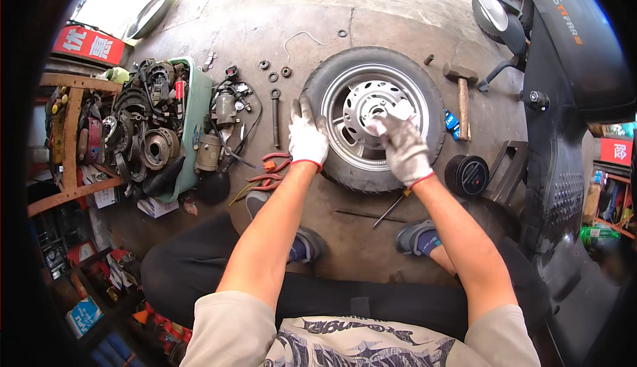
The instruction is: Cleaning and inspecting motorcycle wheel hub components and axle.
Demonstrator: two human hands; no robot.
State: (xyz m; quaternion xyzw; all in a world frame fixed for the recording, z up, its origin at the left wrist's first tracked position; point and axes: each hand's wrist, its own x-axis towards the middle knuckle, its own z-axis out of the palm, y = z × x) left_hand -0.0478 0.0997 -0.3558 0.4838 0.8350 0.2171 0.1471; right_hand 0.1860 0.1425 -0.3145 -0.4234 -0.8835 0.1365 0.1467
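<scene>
A scooter wheel (363,168) with black tyre, silver rim and perforated brake disc lies flat on the concrete floor before me. My left hand (306,138), in a white glove with grey-coated fingers, rests open on the tyre's left side, fingers stretched. My right hand (403,148), gloved alike, is over the hub with fingers bent around a crumpled white piece (402,109), apparently a cloth, partly hidden by them. A long bolt (276,125) and red-handled pliers (267,180) lie left of the wheel; a screwdriver (391,208) lies below it.
A green crate (191,154) of metal parts and a motor (224,105) stand left, beside a rusty shelf (70,141). Right are a hammer (463,101), a black round tin (466,174), a metal stand (505,168) and a black scooter (551,188). Washers (273,77) lie above the bolt.
</scene>
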